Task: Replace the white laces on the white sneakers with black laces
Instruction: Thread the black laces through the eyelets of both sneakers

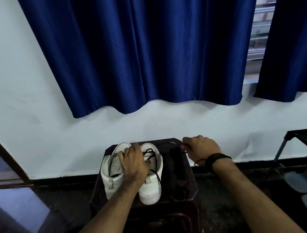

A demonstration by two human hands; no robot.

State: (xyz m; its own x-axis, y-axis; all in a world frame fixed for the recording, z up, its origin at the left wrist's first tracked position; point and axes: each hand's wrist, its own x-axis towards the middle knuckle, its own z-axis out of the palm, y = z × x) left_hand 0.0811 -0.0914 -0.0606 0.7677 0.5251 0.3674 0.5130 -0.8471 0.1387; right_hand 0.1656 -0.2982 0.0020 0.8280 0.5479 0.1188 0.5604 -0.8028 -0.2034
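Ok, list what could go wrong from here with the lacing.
1. The sneakers sit on a small dark stool; a hard tug by the right hand, which pinches a black lace, might drag them off, since only the left hand steadies them.
2. Loose black lace lies against the dark seat, hard to see, so it might snag or tangle.

Two white sneakers [120, 172] are seen side by side on a dark brown plastic stool [189, 180], heels toward the camera. The left hand [133, 164] is laid over them, fingers spread. A black lace [150, 155] is threaded through the right sneaker. The right hand [200, 147] is held above the stool's far edge, pinching a thin black lace end. Blue curtains [138, 43] hang behind.
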